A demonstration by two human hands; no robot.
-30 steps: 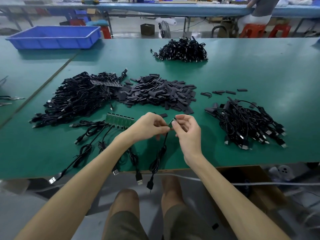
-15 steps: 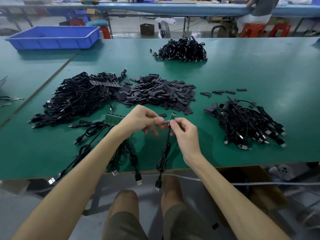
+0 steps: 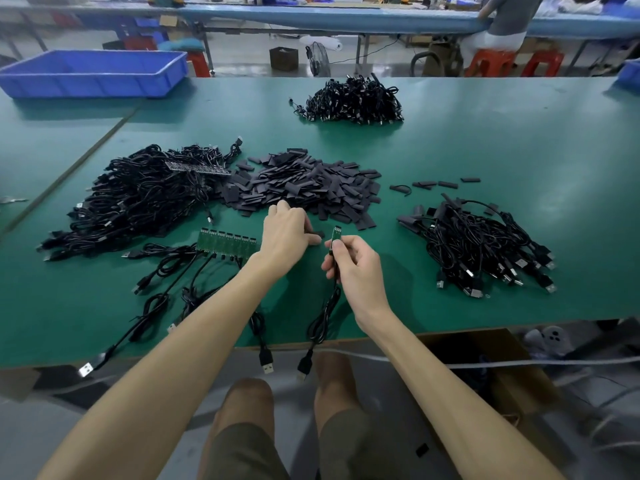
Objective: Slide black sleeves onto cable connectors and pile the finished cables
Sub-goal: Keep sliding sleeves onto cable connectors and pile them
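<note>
Green surface (image 3: 502, 150) is filling the view; blue bin (image 3: 86, 86) sitting at 10 o'clock, red stools (image 3: 495, 62) standing at 1 o'clock, grey floor (image 3: 242, 53) showing behind.

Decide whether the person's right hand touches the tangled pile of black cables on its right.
Apart. The head view shows bare green table between the right hand and that tangled pile of black cables; the hand pinches a single black cable.

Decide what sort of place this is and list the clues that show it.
Probably a factory assembly workshop: long green workbenches, large piles of identical black cables, a heap of loose black sleeves and a blue parts bin, with another person seated at the next bench.
</note>
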